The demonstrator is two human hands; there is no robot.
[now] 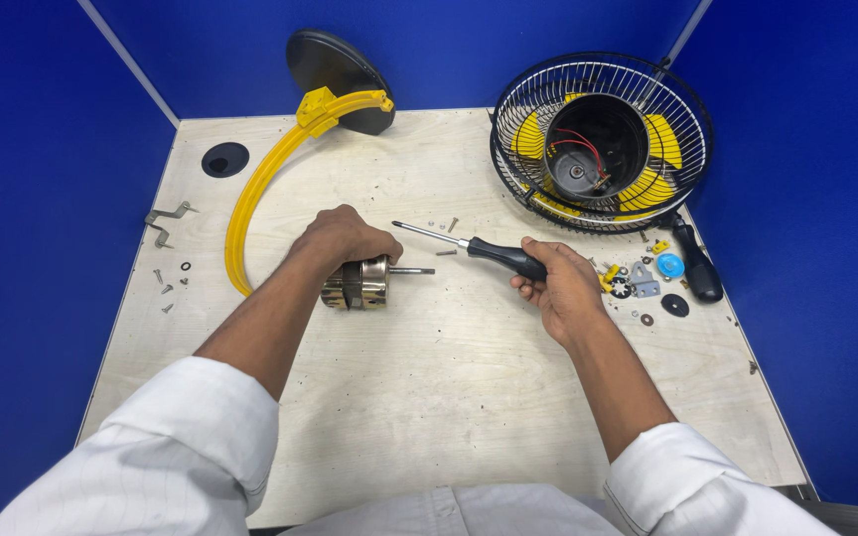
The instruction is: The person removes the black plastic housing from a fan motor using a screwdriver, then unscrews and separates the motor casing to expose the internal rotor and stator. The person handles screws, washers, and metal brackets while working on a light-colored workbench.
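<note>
While the left hand lay curled over the top of a small metal motor just left of the frame's centre, we saw its grip closed around that motor, holding it on its side on the pale wooden worktop. The motor's thin shaft stuck out to the right, level with the board. The right hand sat right of centre, its grip wrapped tight about the black handle of a screwdriver. The steel blade of that tool pointed up and left, its tip lying above the shaft and apart from it.

Near the tip, a few loose screws lay on the board. In the upper right of the frame stood a black wire fan cage with yellow blades and a dark hub showing red wires. Just below it, beside the right hand, we saw a scatter of small parts: a blue cap, a grey bracket, black washers, yellow bits, and a black knob-like piece.

In the upper middle a round black base leaned against the blue wall, with a curved yellow arm sweeping down from it toward the left hand. At the left edge lay a bent metal bracket and more screws and a washer, with a round hole in the worktop above them.
</note>
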